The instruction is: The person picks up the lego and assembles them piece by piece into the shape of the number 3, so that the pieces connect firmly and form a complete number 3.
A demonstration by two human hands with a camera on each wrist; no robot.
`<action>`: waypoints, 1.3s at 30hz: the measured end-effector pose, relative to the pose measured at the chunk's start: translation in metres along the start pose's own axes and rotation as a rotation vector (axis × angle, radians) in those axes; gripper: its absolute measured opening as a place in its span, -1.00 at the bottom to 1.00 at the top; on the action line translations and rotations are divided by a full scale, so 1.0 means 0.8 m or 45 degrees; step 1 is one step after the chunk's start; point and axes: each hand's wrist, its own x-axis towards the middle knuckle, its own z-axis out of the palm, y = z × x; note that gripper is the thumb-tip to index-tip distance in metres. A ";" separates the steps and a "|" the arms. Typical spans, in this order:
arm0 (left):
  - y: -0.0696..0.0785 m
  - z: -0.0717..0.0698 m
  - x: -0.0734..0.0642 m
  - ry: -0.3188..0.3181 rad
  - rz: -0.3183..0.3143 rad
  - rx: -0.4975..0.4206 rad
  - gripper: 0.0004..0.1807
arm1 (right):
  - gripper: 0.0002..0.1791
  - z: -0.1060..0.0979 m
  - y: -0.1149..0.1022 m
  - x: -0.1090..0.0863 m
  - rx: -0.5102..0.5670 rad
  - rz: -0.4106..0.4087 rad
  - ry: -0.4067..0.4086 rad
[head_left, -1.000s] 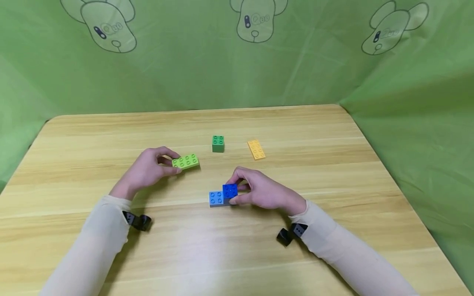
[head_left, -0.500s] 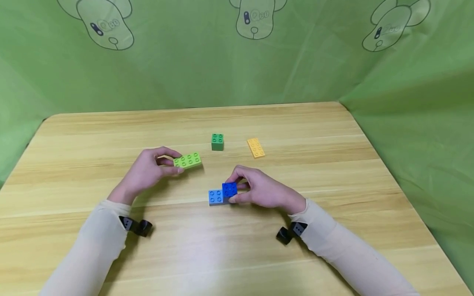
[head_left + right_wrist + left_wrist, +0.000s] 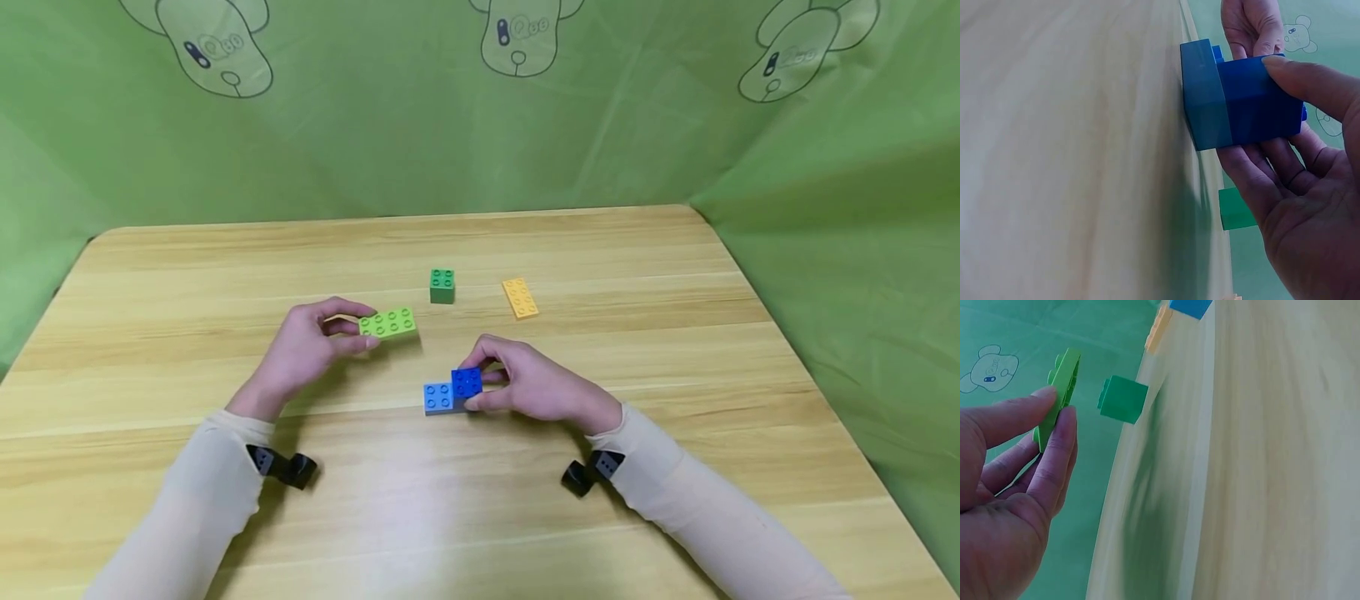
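Note:
My left hand (image 3: 303, 346) pinches a thin lime green toy building plate (image 3: 388, 322) between thumb and fingers. The left wrist view shows that plate (image 3: 1063, 387) edge-on, held above the table with its shadow below. With thumb and fingers my right hand (image 3: 536, 383) grips a dark blue square brick (image 3: 467, 381). This brick stands on the right end of a lower light blue toy brick (image 3: 438, 397), whose left studs stay uncovered. In the right wrist view the light blue brick (image 3: 1204, 94) is right against the dark blue one, low over the tabletop.
A dark green square brick (image 3: 442, 286) stands behind both hands on the wooden table (image 3: 675, 333). To its right lies a flat orange plate (image 3: 521, 298). Green cloth (image 3: 390, 150) with printed bear heads hangs at the back and sides.
My left hand has shifted a little to the right with the lime green plate, which has turned slightly. The right hand stays in place on the dark blue brick.

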 end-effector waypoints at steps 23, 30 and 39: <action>0.008 0.017 -0.020 -0.048 0.041 -0.110 -0.58 | -0.63 -0.002 -0.003 0.001 -0.077 0.018 -0.015; 0.018 0.029 -0.026 -0.125 0.044 -0.210 -0.55 | -0.63 -0.003 -0.001 0.000 -0.080 0.024 -0.013; 0.032 0.040 -0.033 -0.189 0.085 -0.275 -0.56 | -0.62 -0.003 0.002 0.002 -0.068 0.017 -0.017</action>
